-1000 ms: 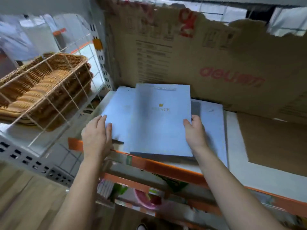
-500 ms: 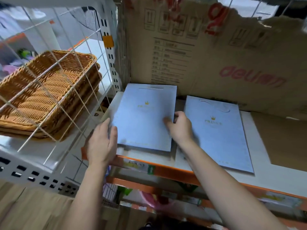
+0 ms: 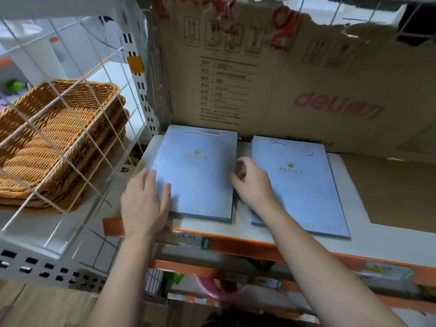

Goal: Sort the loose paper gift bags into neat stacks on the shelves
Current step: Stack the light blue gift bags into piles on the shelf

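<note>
at the shelf's (image 3: 212, 225) front left corner, the left hand (image 3: 144, 204) lies flat, released, on the bag stack (image 3: 198, 178); the right hand (image 3: 252, 182) curls at its right edge, grasp unclear.

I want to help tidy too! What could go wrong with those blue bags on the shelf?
The left pile sits close to the shelf's orange edge, so a hard push from the left hand or right hand might slide bags off. Squeezing the sides could also crumple the paper. On the right pile, a loose string handle might snag.
</note>
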The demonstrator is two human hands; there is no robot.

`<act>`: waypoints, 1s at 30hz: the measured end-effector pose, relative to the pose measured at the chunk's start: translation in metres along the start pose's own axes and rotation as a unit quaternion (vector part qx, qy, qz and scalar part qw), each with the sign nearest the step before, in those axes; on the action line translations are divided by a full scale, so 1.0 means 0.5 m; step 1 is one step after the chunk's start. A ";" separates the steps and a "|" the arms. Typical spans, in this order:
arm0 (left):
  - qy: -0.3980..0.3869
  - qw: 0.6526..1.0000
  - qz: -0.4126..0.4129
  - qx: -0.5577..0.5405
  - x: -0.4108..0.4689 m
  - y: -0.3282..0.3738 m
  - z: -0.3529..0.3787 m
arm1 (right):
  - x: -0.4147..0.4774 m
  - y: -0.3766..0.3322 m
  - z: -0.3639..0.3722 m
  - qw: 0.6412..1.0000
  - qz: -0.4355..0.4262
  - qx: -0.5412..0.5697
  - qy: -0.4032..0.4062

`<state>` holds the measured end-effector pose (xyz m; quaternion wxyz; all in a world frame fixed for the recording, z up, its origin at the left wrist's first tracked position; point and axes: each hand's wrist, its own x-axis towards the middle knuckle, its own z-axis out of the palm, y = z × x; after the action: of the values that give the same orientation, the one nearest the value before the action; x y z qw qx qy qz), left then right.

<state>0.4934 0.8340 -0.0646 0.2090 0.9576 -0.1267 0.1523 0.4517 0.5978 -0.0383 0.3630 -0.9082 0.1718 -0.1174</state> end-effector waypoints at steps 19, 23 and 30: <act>-0.102 0.926 0.341 -0.123 -0.168 0.755 0.183 | -0.288 0.442 -0.526 0.966 0.089 -0.091 0.225; -0.117 0.916 0.361 -0.131 -0.265 0.944 0.201 | -0.372 0.558 -0.675 0.960 0.102 -0.113 0.236; -0.143 0.902 0.382 -0.140 -0.412 1.208 0.254 | -0.485 0.739 -0.891 0.953 0.125 -0.143 0.236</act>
<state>0.1490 0.2832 -0.0273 0.2463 0.8079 -0.5316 0.0624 -0.0044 0.1682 -0.0027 0.1898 -0.8684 0.3795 -0.2565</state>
